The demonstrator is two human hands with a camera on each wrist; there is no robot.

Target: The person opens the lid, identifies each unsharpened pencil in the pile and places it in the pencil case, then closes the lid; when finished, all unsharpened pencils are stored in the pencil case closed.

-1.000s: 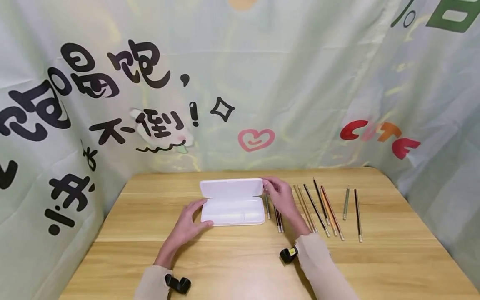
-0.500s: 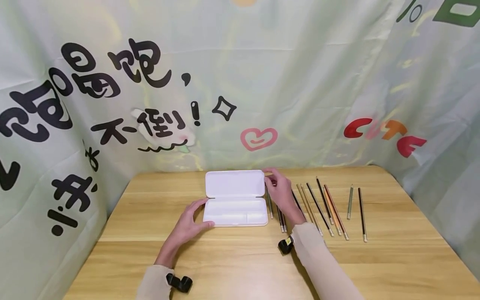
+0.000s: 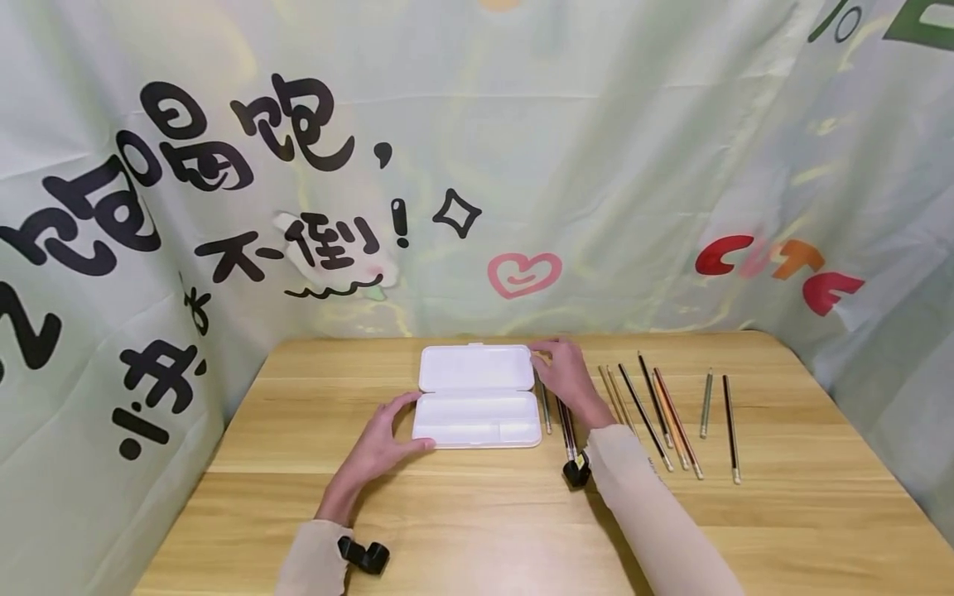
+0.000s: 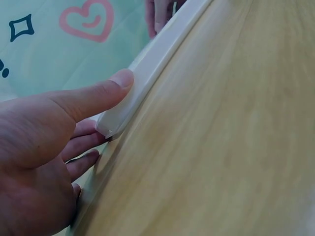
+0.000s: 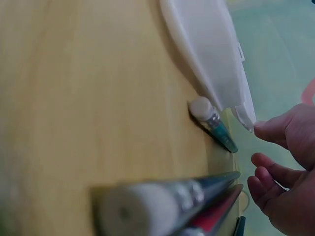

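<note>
A white pencil case [image 3: 455,436] lies open on the table, its lid [image 3: 477,369] swung back toward the wall. Its tray shows low dividers and no contents. My left hand [image 3: 376,447] holds the case's left end, thumb on the front wall and fingers round the side, as the left wrist view shows. At the lid's far right corner is my right hand [image 3: 568,377]; in the right wrist view its thumb tip meets the lid corner [image 5: 243,115], while the other fingers are loosely bent with nothing between them. A green pencil [image 3: 545,410] lies beside the case's right end.
Dark pencils [image 3: 569,434] lie partly under my right forearm. Several more pencils [image 3: 673,422] are spread to the right, with a green pencil [image 3: 705,406] and a black pencil [image 3: 731,430] farthest out. Printed cloth [image 3: 619,190] hangs behind the wooden table [image 3: 462,530].
The lid has swung from nearly upright back toward the wall, and my right hand has loosened at its corner. My left hand stays on the case. The head view has shifted slightly.
</note>
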